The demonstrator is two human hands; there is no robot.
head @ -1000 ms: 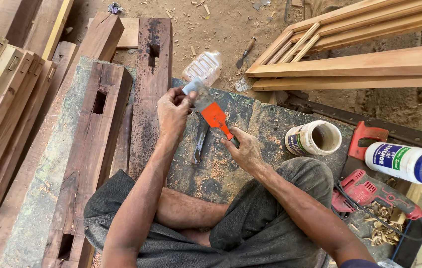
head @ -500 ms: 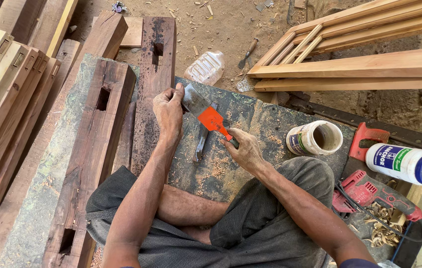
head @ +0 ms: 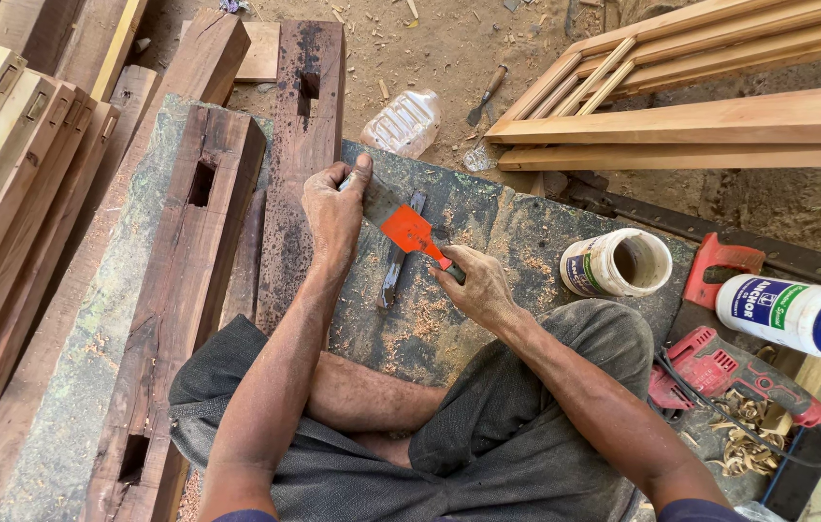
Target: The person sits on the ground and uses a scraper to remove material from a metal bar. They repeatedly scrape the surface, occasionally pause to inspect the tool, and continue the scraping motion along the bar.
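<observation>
Fingers of the right hand (head: 473, 285) pinch the handle of an orange putty knife (head: 410, 232), its blade lying just beyond the fingertips on the stained board (head: 526, 242). Left hand (head: 333, 208) curls around a grey scraper blade (head: 378, 200), thumb pointing forward. An open white tub (head: 618, 263) stands right of the knuckles.

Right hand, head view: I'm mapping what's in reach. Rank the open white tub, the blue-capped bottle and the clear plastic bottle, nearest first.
From the right hand:
1. Open white tub, just to its right.
2. Clear plastic bottle, up on the sawdust.
3. Blue-capped bottle, far right.
</observation>
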